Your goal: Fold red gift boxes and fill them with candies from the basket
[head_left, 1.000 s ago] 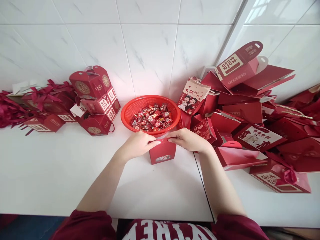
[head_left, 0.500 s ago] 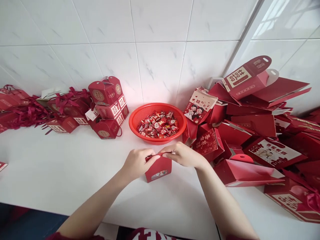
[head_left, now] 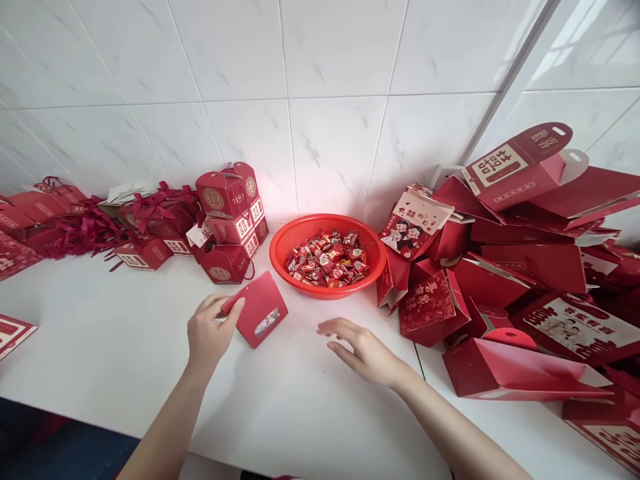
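My left hand [head_left: 213,330] pinches the top edge of a red gift box [head_left: 263,310], tilting it above the white table. An oval window with a pale picture shows low on the box's face. Over the table, right of that box, my right hand [head_left: 363,350] holds nothing and its fingers are apart. Behind both hands stands a red plastic basket [head_left: 327,291] holding many wrapped candies [head_left: 330,257].
Unclosed red boxes [head_left: 533,267] are heaped on the right. Closed boxes [head_left: 225,263] are stacked at left of the basket, beside others with ribbons [head_left: 83,230]. A flat printed box [head_left: 15,333] lies at the left edge. A tiled wall [head_left: 335,153] rises behind.
My left hand has moved left, carrying the box along and tilting it. My right hand has let go of the box's top, and its fingers have spread. The view has shifted slightly.
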`<state>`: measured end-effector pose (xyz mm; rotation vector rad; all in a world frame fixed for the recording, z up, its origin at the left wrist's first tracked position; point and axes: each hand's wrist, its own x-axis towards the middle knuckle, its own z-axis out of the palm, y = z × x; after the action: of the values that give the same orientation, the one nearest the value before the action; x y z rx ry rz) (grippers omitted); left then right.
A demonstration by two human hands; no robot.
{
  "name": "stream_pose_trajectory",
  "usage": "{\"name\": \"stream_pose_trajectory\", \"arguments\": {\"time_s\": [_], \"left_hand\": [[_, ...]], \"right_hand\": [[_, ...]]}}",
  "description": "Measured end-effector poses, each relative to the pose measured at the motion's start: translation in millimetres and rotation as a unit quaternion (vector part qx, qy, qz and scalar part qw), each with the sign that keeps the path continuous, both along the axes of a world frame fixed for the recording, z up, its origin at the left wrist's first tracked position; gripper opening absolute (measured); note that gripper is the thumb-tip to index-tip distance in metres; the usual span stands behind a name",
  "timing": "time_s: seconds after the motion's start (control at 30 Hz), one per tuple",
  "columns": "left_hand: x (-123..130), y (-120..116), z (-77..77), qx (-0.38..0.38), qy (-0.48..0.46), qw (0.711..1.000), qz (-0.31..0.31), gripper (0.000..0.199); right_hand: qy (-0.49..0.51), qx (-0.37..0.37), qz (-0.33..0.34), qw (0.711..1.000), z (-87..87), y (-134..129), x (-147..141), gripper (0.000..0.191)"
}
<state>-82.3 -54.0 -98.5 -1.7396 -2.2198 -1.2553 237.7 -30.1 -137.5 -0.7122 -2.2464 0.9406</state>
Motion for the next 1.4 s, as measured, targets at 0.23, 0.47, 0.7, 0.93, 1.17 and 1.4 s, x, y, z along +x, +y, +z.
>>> {"name": "stream_pose_trajectory", "arguments": {"time_s": [0.23,0.47,0.7,0.93,1.17,1.4], "left_hand": [[-20.9,81.0,4.1,-0.057,0.152,0.982,0.094,0.031],[-16.1,199.7,14.5,-0.16,0.144,0.972,0.095,0.031],[-13.1,283.1,22.2,-0.226,0.119,0.96,0.115,0.037],[-19.1,309.9,21.4,-0.239,0.109,0.959,0.108,0.037],[-28.8,309.5,20.9,-0.241,0.111,0.958,0.105,0.038],[-26.8,311.2,25.3,-0.256,0.103,0.955,0.109,0.037]], "right_hand": [[-0.052,0.017,0.013,0.998,-54.2,-12.6,11.8,0.025],[-0.002,-0.055,0.015,0.998,-54.6,-4.0,6.5,0.024],[0.007,-0.074,0.022,0.997,-51.6,-0.5,6.9,0.026],[0.0,-0.076,0.013,0.997,-50.4,0.5,6.7,0.028],[0.0,-0.087,0.011,0.996,-49.8,1.4,6.8,0.027],[0.007,-0.086,0.009,0.996,-50.9,1.0,5.9,0.028]]}}
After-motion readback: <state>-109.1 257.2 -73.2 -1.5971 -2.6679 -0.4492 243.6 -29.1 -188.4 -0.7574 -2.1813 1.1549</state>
